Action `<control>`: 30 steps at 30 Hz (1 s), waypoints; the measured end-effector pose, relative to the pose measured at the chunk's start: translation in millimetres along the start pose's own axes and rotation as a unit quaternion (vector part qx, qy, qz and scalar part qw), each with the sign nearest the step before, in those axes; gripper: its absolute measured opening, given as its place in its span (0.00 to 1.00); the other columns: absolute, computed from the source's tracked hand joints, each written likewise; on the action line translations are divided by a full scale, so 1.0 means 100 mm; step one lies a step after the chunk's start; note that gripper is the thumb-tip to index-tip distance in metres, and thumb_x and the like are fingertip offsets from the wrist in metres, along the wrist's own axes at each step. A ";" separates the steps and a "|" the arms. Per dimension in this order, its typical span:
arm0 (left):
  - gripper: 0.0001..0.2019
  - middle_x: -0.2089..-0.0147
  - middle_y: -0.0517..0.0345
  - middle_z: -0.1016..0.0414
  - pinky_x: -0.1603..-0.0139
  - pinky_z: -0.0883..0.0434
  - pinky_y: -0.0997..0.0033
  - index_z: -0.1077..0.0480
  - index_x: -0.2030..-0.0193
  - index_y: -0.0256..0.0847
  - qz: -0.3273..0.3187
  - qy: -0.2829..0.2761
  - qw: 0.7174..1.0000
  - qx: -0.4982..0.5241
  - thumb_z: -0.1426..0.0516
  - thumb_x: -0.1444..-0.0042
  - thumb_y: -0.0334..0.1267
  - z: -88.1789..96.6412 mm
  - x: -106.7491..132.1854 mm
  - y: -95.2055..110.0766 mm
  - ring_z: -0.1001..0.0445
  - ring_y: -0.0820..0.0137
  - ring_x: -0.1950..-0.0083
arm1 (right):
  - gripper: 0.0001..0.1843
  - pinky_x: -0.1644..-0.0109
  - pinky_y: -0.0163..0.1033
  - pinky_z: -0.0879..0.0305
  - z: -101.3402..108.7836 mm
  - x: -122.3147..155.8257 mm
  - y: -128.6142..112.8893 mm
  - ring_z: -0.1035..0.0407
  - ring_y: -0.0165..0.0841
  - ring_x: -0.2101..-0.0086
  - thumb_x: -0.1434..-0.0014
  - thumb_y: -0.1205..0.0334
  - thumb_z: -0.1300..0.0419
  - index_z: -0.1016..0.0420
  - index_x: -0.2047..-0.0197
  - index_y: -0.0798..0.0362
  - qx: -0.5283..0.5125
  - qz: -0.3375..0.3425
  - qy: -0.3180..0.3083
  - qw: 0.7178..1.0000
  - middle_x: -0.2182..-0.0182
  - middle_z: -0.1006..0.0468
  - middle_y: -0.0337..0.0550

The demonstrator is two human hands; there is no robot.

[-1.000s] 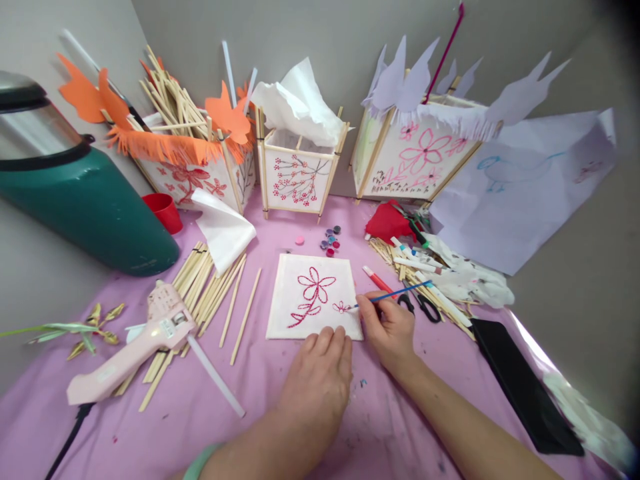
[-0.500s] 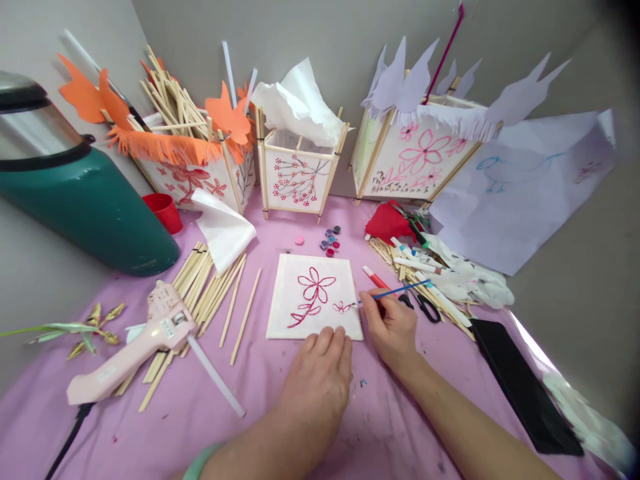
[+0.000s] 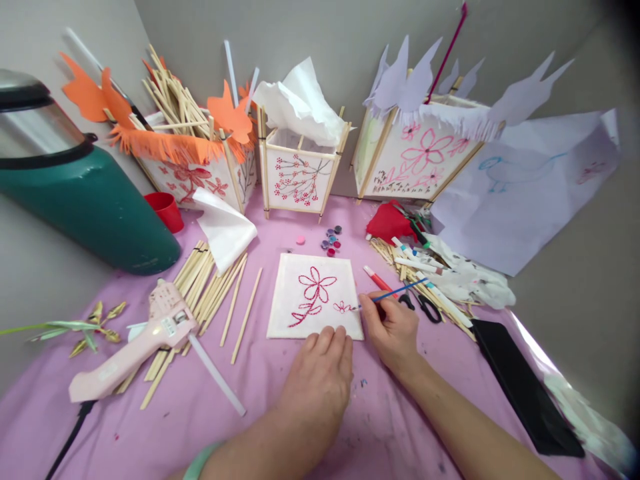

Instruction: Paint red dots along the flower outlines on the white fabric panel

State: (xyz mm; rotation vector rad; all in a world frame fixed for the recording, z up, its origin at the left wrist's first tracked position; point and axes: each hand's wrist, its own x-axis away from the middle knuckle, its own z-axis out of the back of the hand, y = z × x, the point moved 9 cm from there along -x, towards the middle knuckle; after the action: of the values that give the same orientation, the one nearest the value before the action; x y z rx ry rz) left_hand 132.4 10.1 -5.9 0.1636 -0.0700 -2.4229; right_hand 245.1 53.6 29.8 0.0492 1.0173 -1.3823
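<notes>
A white square panel [image 3: 285, 293] lies flat in front of me, bearing a large dark-pink flower with a leafy stem and a smaller flower at its right. My left hand [image 3: 321, 370] rests flat, fingertips on the panel's lower edge. Pinched in my right hand [image 3: 393, 328] is a thin blue paintbrush [image 3: 400, 289], its tip touching or just over the panel by the small flower. Beyond the panel sit several small paint pots [image 3: 331, 241] and a pink disc [image 3: 301, 240]. A red marker [image 3: 379, 279] and black-handled scissors [image 3: 428, 307] lie beside my right hand.
At left are a green bottle [image 3: 95, 207], a pink glue gun [image 3: 135, 347], wooden sticks [image 3: 213, 287] and a red cup [image 3: 167, 212]. Paper lanterns [image 3: 299, 179] line the back. Markers, crumpled tissue [image 3: 465, 280] and a black phone-like slab [image 3: 525, 387] lie at right.
The small flower shows slightly more paint at its right side. My right hand and the brush have shifted very little; my left hand stays in place on the panel.
</notes>
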 end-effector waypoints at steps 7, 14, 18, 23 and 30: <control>0.20 0.40 0.44 0.34 0.45 0.36 0.56 0.37 0.41 0.30 0.003 0.004 1.000 0.008 0.51 0.39 0.33 0.00 -0.01 0.00 0.36 0.56 0.42 | 0.12 0.75 0.34 0.40 -0.03 0.01 -0.05 0.35 0.27 0.80 0.41 0.62 0.43 0.32 0.76 0.53 -0.027 -0.001 -0.016 1.000 0.77 0.25 0.40; 0.19 0.40 0.44 0.35 0.44 0.38 0.56 0.36 0.42 0.29 0.004 0.026 1.000 0.004 0.52 0.39 0.33 0.00 0.00 -0.01 0.37 0.56 0.42 | 0.08 0.73 0.33 0.37 -0.05 0.02 0.10 0.33 0.27 0.78 0.42 0.60 0.42 0.29 0.72 0.53 -0.094 -0.065 -0.009 0.993 0.77 0.25 0.38; 0.20 0.42 0.42 0.34 0.46 0.36 0.56 0.37 0.42 0.28 -0.001 0.004 1.000 0.010 0.50 0.42 0.30 0.03 -0.01 -0.04 0.36 0.56 0.44 | 0.10 0.75 0.33 0.38 -0.04 0.07 0.39 0.36 0.27 0.80 0.42 0.55 0.42 0.29 0.67 0.54 -0.155 -0.183 0.028 0.970 0.80 0.29 0.35; 0.11 0.59 0.47 0.29 0.55 0.32 0.58 0.30 0.56 0.32 0.077 -0.056 0.995 0.021 0.49 0.46 0.24 0.11 -0.08 -0.27 0.32 0.60 0.57 | 0.12 0.78 0.32 0.42 -0.05 0.08 0.46 0.40 0.25 0.82 0.42 0.53 0.42 0.30 0.68 0.54 -0.198 -0.229 0.035 0.952 0.81 0.30 0.34; 0.07 0.62 0.49 0.31 0.58 0.33 0.60 0.31 0.63 0.33 0.070 -0.037 0.997 0.012 0.48 0.46 0.24 0.17 -0.16 -0.29 0.33 0.61 0.59 | 0.13 0.76 0.33 0.40 -0.06 -0.21 0.41 0.38 0.26 0.81 0.42 0.52 0.43 0.30 0.66 0.54 -0.195 -0.201 0.015 0.960 0.78 0.26 0.37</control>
State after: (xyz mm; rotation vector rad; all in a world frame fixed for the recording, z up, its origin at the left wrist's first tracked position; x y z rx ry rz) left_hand 123.4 42.9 9.8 0.0766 -0.1388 -2.2877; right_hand 278.0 84.2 17.9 -0.4543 1.3613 -1.5175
